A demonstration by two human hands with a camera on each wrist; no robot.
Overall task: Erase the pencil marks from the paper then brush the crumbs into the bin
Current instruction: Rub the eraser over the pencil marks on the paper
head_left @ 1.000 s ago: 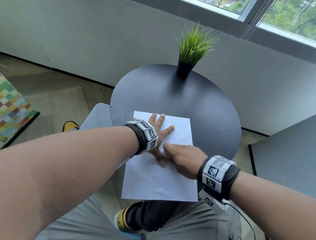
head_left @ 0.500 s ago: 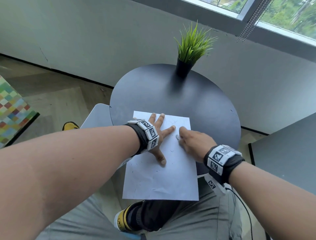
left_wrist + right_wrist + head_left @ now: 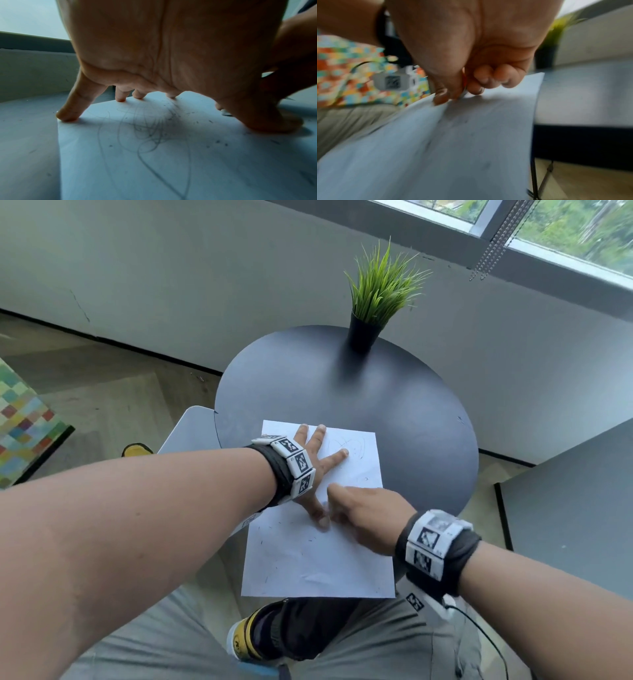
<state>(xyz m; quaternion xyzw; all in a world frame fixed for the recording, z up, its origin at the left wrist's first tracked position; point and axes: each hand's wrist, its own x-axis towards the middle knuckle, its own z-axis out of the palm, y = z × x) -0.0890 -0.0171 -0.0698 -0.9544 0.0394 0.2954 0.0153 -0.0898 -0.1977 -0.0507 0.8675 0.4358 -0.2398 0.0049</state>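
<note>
A white sheet of paper (image 3: 318,556) lies on the round dark table (image 3: 342,392), its near half hanging past the edge over my lap. Pencil scribbles (image 3: 346,445) (image 3: 147,129) mark its far part, and dark crumbs (image 3: 217,142) are scattered on it. My left hand (image 3: 315,467) presses the sheet with straight, spread fingers. My right hand (image 3: 330,503) is beside the left thumb, fingers curled, pinching a small eraser (image 3: 464,88) (image 3: 226,112) against the paper. Most of the eraser is hidden by the fingers.
A potted grass plant (image 3: 376,299) stands at the table's far edge. A pale grey object (image 3: 191,429) sits below the table's left edge. A second grey tabletop (image 3: 565,501) is at the right, and a chequered multicoloured thing (image 3: 24,419) on the floor at the left.
My right hand swept from beside the left thumb out to the paper's right edge, then back to the thumb. The left hand stayed pressed in place.
</note>
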